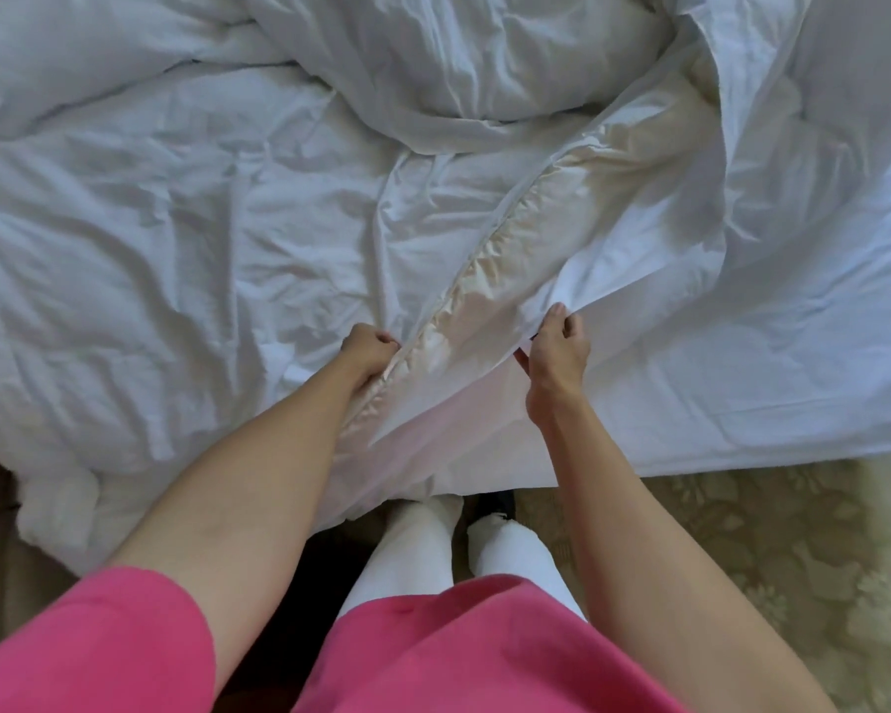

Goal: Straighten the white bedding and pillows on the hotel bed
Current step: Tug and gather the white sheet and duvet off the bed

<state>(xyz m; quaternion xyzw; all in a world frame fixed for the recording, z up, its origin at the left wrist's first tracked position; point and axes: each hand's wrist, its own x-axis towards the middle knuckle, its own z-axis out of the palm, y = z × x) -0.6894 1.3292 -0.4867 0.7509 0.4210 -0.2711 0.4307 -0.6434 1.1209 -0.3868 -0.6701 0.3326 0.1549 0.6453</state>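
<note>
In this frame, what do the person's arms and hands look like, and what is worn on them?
Both forearms are bare, with no gloves, watch or rings visible on the left hand or right hand. A short pink sleeve covers the left upper arm; the right sleeve is out of view.

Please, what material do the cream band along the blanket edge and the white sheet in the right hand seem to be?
Cream band: probably satin binding; it looks glossy, with bright highlights and fine puckers. The left hand grips it.
White sheet: likely woven cotton or a cotton blend; it looks matte, with crisp creases. The right hand pinches its edge.
</note>
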